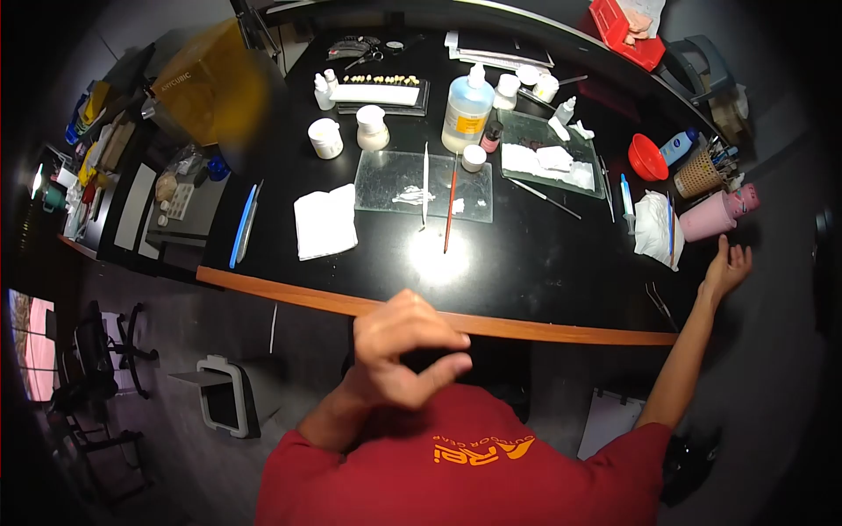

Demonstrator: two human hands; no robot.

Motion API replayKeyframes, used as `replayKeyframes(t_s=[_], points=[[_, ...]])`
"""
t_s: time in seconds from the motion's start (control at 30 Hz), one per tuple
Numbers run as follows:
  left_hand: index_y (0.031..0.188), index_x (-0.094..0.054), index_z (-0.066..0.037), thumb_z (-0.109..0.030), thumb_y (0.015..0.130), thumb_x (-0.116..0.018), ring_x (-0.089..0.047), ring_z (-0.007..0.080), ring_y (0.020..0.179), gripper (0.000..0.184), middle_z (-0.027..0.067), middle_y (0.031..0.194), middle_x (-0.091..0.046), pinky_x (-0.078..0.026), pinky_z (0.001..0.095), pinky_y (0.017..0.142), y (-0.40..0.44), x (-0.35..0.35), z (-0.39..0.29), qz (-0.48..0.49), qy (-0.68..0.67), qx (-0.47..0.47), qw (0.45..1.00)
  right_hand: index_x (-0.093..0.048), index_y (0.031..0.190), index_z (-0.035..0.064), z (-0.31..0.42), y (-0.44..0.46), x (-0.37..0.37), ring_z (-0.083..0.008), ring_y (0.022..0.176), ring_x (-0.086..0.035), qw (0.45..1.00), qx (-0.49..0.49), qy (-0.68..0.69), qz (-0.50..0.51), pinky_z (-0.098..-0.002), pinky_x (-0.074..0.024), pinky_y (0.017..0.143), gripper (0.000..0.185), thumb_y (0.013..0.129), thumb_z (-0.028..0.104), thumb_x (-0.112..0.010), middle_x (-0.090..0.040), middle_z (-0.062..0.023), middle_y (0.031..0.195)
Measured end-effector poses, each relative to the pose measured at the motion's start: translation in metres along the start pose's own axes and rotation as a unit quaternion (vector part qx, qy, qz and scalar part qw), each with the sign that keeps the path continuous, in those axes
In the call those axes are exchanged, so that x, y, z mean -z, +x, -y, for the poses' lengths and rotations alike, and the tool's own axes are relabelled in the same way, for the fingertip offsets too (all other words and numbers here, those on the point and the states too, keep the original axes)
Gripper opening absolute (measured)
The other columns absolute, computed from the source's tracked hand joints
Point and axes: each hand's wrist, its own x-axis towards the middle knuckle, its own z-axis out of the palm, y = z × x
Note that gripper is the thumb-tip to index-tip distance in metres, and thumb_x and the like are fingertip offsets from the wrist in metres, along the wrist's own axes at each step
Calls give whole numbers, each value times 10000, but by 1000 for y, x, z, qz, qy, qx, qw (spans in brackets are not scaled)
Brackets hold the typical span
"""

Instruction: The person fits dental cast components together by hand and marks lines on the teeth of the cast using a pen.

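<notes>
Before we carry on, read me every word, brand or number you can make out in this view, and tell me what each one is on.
"ANYCUBIC": on the yellow box.
"Rei": on the red shirt, upside down.
"OUTDOOR GEAR": on the same shirt, under "Rei", small.
Too small or blurred to read: the orange label on the large bottle, the small dark bottle and the blue bottle.

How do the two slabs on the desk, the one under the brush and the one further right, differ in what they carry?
The left slab holds small white smears, while the right slab bears bulky white wads. Two slim tools cross the left slab; the right slab has a small dropper bottle on it.
</notes>
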Motion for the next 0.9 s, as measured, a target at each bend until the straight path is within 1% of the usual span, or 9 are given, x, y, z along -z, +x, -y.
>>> replayKeyframes(t_s=[0.1, 0.17, 0.23, 0.3, 0.33, 0.37, 0.43, 0.77, 0.9], points=[[888, -772, -63, -64, 730, -882, -669, 130, 676, 192, 30, 809, -730, -428, 270, 596, 17, 4, -43, 10, -78, -61, 995, -460, 1349, -49, 53, -18, -3, -256, 1166, -599, 988, 140, 57, -25, -349, -526, 986, 607, 847, -17, -799, -580, -227, 1294], [821, -772, -26, -96, 800, -854, -653, 118, 607, 110, 43, 806, -751, -391, 254, 551, 18, -15, -58, -85, -147, -159, 973, -473, 1317, -57, 99, -41, -15, -246, 1125, -606, 976, 183, 116, -6, -341, -531, 944, 530, 863, -68, -746, -605, -203, 1261], [786, -762, -3, -83, 840, -807, -648, 125, 583, 106, 80, 778, -739, -382, 250, 520, 31, -7, -71, -12, -229, -221, 948, -472, 1310, -63, 135, -63, -29, -249, 1110, -606, 963, 208, 169, 18, -337, -529, 930, 512, 865, -93, -723, -607, -195, 1258], [776, -723, -48, -69, 949, -635, -651, 162, 654, 196, 94, 834, -748, -404, 316, 634, 40, -3, -74, 39, -250, -315, 915, -466, 1302, -46, 154, -78, -48, -235, 1090, -603, 941, 252, 220, 49, -313, -513, 895, 478, 875, -132, -662, -606, -183, 1252], [787, -747, -49, -57, 931, -653, -653, 152, 625, 173, 104, 828, -759, -401, 296, 608, 40, -23, -77, -66, -272, -329, 902, -466, 1301, -39, 163, -87, -58, -230, 1086, -602, 936, 255, 233, 66, -310, -511, 894, 473, 877, -135, -652, -600, -181, 1255], [797, -772, -51, -44, 912, -670, -656, 141, 597, 154, 114, 822, -770, -398, 275, 583, 40, -42, -81, -174, -283, -336, 881, -466, 1301, -32, 176, -98, -69, -225, 1082, -600, 931, 257, 247, 83, -308, -508, 893, 468, 880, -138, -642, -595, -179, 1258], [788, -764, -46, -40, 920, -662, -648, 140, 579, 166, 108, 815, -767, -385, 264, 551, 36, -10, -78, 8, -293, -308, 905, -471, 1302, -32, 190, -117, -90, -205, 1054, -598, 927, 237, 274, 100, -303, -505, 902, 469, 880, -125, -656, -580, -164, 1265], [760, -723, -8, -45, 918, -721, -673, 185, 572, 162, 91, 711, -708, -421, 274, 562, 16, -13, -74, 14, -375, -258, 890, -556, 1221, 5, 199, -182, -116, -164, 908, -591, 900, 303, 220, 223, -258, -524, 752, 411, 841, -115, -658, -564, -143, 1176], [763, -755, -27, -37, 910, -694, -650, 147, 560, 158, 111, 765, -733, -419, 251, 534, 38, -10, -74, 1, -310, -325, 894, -585, 1182, 1, 193, -187, -116, -158, 811, -596, 904, 296, 204, 232, -262, -537, 701, 384, 829, -125, -667, -578, -147, 1131]])
